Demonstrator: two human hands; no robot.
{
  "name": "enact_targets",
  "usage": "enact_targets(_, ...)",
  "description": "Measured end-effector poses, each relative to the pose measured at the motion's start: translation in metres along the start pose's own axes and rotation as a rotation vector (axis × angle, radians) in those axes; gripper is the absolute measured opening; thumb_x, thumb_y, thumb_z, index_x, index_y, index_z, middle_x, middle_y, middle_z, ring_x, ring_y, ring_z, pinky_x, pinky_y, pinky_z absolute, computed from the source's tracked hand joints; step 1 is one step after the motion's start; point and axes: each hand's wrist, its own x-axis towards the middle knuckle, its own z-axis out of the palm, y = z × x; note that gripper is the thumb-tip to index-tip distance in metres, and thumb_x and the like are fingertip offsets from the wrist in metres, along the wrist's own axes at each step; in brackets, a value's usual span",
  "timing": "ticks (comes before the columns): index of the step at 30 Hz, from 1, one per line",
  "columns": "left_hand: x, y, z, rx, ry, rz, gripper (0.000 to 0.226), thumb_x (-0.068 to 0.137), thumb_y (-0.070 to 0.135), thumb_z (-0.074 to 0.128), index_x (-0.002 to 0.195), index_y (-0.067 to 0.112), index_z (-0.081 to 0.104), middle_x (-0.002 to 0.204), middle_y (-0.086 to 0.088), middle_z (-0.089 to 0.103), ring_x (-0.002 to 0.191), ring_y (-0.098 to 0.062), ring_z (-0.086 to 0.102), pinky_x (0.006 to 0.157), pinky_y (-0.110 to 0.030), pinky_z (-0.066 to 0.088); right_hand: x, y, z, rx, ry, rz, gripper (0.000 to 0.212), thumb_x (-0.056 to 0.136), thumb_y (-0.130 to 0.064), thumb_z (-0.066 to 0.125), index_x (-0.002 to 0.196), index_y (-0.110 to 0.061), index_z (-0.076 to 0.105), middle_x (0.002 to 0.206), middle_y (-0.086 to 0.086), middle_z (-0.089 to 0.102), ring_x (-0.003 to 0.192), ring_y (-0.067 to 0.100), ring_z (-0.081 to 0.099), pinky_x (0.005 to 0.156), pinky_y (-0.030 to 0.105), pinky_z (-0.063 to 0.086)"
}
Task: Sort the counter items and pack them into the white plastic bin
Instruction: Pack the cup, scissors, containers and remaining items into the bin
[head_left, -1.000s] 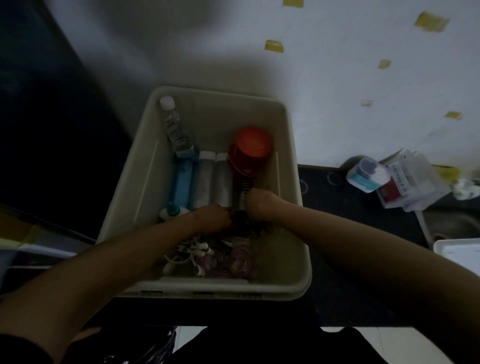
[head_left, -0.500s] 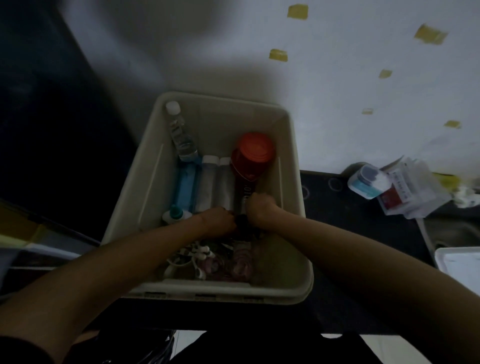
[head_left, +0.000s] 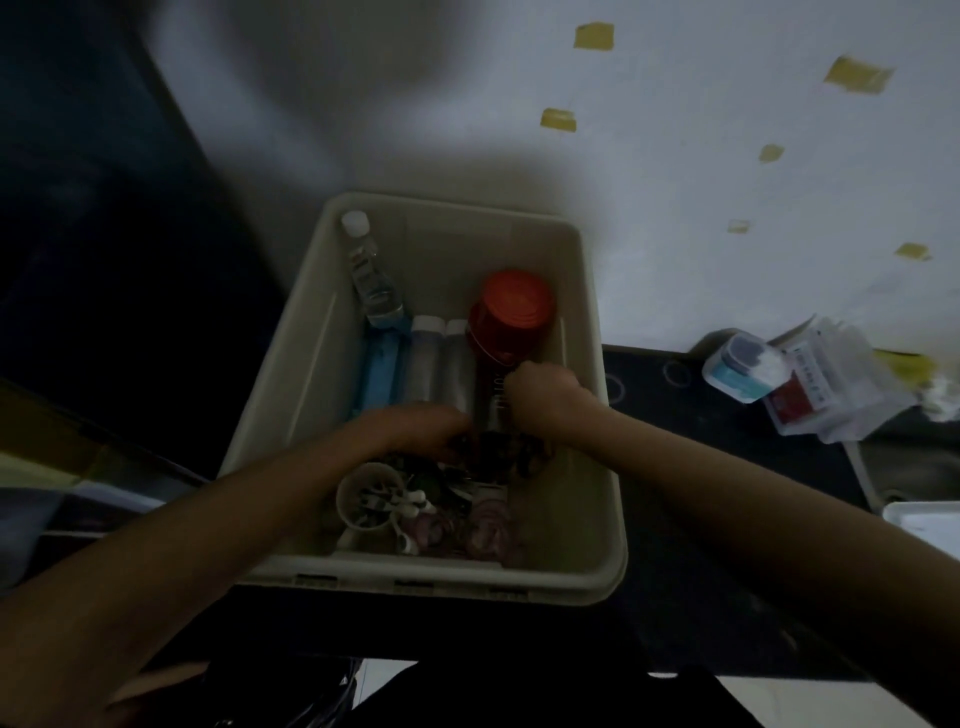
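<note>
Where both hands reach, bin (head_left: 587, 291) holds bottles (head_left: 374, 280).

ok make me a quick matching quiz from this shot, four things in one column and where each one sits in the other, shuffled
Things:
1. clear water bottle
2. red-lidded container
3. small round cup
4. cotton swab box

Places:
A. on the dark counter, outside the white bin, to its right
B. far left corner of the bin, white cap toward the wall
C. near left part of the bin, among small loose items
D. inside the bin toward its far right, just beyond the right hand

Pairs: 1-B, 2-D, 3-C, 4-A
</note>
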Motion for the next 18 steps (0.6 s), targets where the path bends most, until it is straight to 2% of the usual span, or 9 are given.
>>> enact_targets(2,-0.013,0.007,-0.018,0.02,0.039,-0.031,0.03,0.094,0.038,0.059,0.122,0.028,0.064,0.112,0.004,0.068,0.089,-0.009,0.061,0.081,-0.028,0.053,-0.008,0.011,-0.014,0.159,0.102,-0.011,0.024,0.093,-0.018,0.056,0.113,-0.009,0.064,0.112,0.011,0.065,0.099,0.029,0.066,0.077,0.037,0.053)
enact_targets(5,-0.039,0.026,-0.047,-0.005,0.224,-0.066,0.028,0.093,0.038,0.059,0.12,0.028,0.064,0.101,0.003,0.067,0.082,-0.009,0.06,0.076,-0.031,0.054,-0.027,0.033,-0.026,0.413,0.342,-0.036,0.02,0.09,-0.032,0.064,0.103,-0.016,0.066,0.099,0.004,0.068,0.086,0.021,0.065,0.077,0.037,0.056)
enact_targets(7,-0.053,0.042,-0.058,-0.046,0.388,-0.084,0.023,0.091,0.036,0.063,0.112,0.029,0.067,0.09,0.008,0.066,0.076,-0.005,0.059,0.071,-0.03,0.054,-0.047,0.046,-0.028,0.589,0.511,-0.057,0.016,0.089,-0.034,0.067,0.096,-0.02,0.067,0.089,-0.003,0.069,0.078,0.012,0.064,0.073,0.029,0.054)
enact_targets(9,-0.064,0.063,-0.064,-0.111,0.522,-0.079,0.016,0.09,0.037,0.066,0.104,0.029,0.069,0.083,0.015,0.063,0.072,0.002,0.058,0.067,-0.025,0.052,-0.068,0.059,-0.021,0.772,0.612,-0.043,0.011,0.088,-0.033,0.07,0.09,-0.022,0.068,0.083,-0.009,0.068,0.074,0.003,0.063,0.07,0.019,0.052)
enact_targets(12,-0.069,0.1,-0.071,-0.208,0.653,-0.064,0.013,0.089,0.035,0.068,0.1,0.029,0.068,0.082,0.017,0.063,0.072,0.004,0.058,0.066,-0.02,0.051,-0.096,0.08,0.002,0.947,0.643,0.013,0.013,0.088,-0.034,0.067,0.092,-0.022,0.068,0.082,-0.011,0.069,0.075,0.0,0.066,0.071,0.016,0.054)
enact_targets(15,-0.057,0.136,-0.076,-0.292,0.718,-0.038,0.007,0.089,0.032,0.067,0.096,0.032,0.067,0.08,0.018,0.063,0.073,0.008,0.058,0.061,-0.01,0.043,-0.124,0.104,0.03,1.052,0.581,0.096,0.011,0.088,-0.035,0.064,0.098,-0.031,0.065,0.089,-0.014,0.068,0.083,-0.005,0.065,0.071,0.014,0.052)
enact_targets(17,-0.042,0.157,-0.08,-0.298,0.736,-0.009,0.006,0.089,0.031,0.068,0.094,0.033,0.067,0.078,0.019,0.063,0.072,0.008,0.058,0.06,-0.009,0.043,-0.14,0.122,0.05,1.084,0.559,0.174,0.01,0.088,-0.034,0.065,0.098,-0.035,0.063,0.091,-0.015,0.067,0.084,-0.007,0.064,0.07,0.014,0.052)
enact_targets(18,-0.032,0.167,-0.083,-0.287,0.744,0.007,0.005,0.088,0.031,0.068,0.093,0.033,0.067,0.077,0.019,0.063,0.07,0.006,0.059,0.06,-0.013,0.046,-0.147,0.131,0.06,1.095,0.558,0.217,0.01,0.088,-0.034,0.066,0.097,-0.036,0.063,0.09,-0.015,0.067,0.084,-0.007,0.064,0.07,0.015,0.052)
